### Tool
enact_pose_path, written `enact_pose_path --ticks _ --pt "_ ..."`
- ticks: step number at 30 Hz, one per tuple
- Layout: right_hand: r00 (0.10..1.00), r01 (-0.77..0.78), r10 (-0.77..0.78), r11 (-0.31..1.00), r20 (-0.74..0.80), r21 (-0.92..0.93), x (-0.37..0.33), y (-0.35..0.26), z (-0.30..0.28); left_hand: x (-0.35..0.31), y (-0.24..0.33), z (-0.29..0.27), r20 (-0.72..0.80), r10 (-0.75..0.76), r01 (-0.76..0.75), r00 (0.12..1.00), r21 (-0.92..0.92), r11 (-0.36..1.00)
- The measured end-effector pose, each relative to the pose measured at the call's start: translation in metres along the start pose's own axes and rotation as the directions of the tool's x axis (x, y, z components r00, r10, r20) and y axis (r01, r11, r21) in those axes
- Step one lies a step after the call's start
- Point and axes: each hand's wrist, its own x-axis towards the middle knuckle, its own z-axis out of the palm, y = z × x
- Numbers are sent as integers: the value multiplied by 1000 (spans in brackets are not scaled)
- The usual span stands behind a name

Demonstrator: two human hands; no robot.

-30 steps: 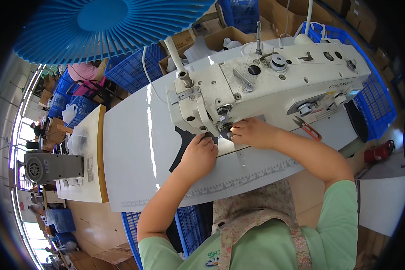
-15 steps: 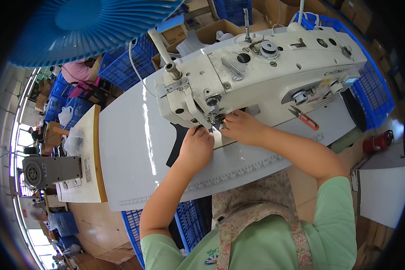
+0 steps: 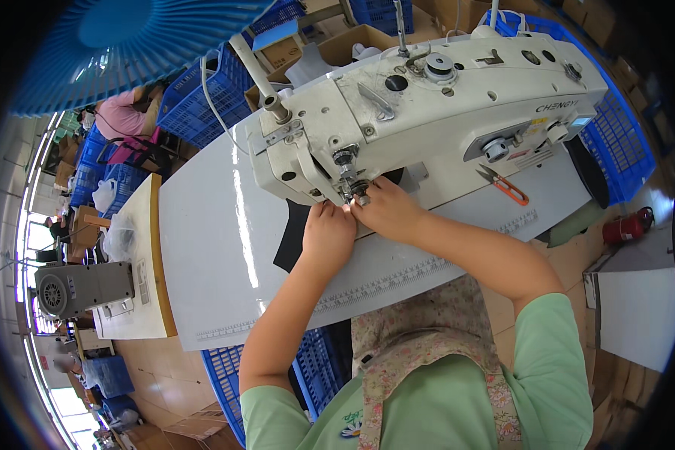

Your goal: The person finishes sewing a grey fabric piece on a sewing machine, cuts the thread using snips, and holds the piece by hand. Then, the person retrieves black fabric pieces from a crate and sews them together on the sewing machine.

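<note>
A white sewing machine (image 3: 457, 101) stands on the pale table, its needle and presser foot (image 3: 358, 192) right in front of my hands. Under that spot lies a piece of black fabric (image 3: 294, 234), showing to the left of my fingers and a little behind my right hand. My left hand (image 3: 328, 234) is closed, its bent fingers pinching the fabric's edge just left of the needle. My right hand (image 3: 388, 214) is closed too, curled beside the presser foot with its fingertips meeting the left ones. What those right fingers grip is hidden.
Snips with orange handles (image 3: 513, 192) lie on the machine bed at right. A ruler strip (image 3: 397, 283) runs along the table's near edge. A blue fan (image 3: 120, 45) hangs over the far left. Blue crates (image 3: 615, 142) stand around; a person in pink (image 3: 120, 112) sits beyond.
My hands have drawn together at the needle, the right one shifting left and the left one slightly towards it. The whole view has also moved a little.
</note>
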Motion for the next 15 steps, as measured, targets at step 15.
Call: enact_pose_path --ticks 15 --pt "961 -148 228 904 -159 402 -43 33 -21 -61 -4 -12 -140 -227 221 964 -57 974"
